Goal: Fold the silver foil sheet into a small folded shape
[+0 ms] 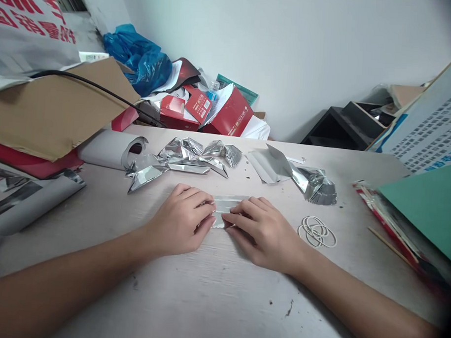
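Both my hands rest on the pale wooden table (213, 297), pressing on a small flat silver foil packet (224, 204) that lies between them. My left hand (181, 220) covers the packet's left end with its fingertips curled onto it. My right hand (262, 229) holds down the right end, fingers pointing left. Most of the packet is hidden under the fingers. Behind the hands lies a heap of crumpled silver foil bags (181, 160), and one more crumpled foil bag (315, 184) sits to the right with a flat grey pouch (270, 164) beside it.
Several white rubber bands (317, 231) lie right of my right hand. A white paper roll (108, 149) and cardboard sheets (53, 109) crowd the left. A green sheet on a stack of papers (427, 215) fills the right edge. Red boxes (231, 115) and a blue plastic bag (140, 57) sit behind the table.
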Motion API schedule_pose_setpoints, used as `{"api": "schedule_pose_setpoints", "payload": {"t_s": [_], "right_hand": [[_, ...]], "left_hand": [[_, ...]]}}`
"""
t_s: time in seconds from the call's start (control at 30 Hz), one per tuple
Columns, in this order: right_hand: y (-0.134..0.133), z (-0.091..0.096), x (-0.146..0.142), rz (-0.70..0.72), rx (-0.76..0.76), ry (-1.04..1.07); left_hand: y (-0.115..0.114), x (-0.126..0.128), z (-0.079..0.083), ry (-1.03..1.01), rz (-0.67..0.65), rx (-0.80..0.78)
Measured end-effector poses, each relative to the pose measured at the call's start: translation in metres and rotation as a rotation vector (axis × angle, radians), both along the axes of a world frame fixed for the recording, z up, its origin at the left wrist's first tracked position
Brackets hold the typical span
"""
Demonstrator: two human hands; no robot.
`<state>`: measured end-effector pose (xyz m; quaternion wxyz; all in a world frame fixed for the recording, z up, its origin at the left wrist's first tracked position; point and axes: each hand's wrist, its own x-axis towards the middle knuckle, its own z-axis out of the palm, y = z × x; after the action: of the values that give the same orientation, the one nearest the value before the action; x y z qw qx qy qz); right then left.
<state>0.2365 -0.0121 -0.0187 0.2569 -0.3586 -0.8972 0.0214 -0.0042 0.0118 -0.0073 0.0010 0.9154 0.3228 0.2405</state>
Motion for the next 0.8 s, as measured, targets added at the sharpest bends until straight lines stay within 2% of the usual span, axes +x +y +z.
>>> {"api": "schedule_pose_setpoints", "payload": {"t_s": [0.23, 0.37, 0.53, 0.8], "right_hand": [[0.002, -0.006, 0.000, 0.000, 0.060, 0.008], [0.002, -0.006, 0.001, 0.004, 0.073, 0.044], [0.003, -0.003, 0.001, 0.011, 0.000, 0.080], [0.006, -0.006, 0.002, -0.001, -0.071, 0.143]], "left_hand": [[-0.004, 0.001, 0.004, 0.051, -0.071, -0.068], [-0.001, 0.001, 0.002, 0.029, -0.075, 0.047], [0.005, -0.001, -0.007, -0.014, -0.090, 0.179], [0.003, -0.001, -0.005, -0.074, -0.069, 0.130]]}}
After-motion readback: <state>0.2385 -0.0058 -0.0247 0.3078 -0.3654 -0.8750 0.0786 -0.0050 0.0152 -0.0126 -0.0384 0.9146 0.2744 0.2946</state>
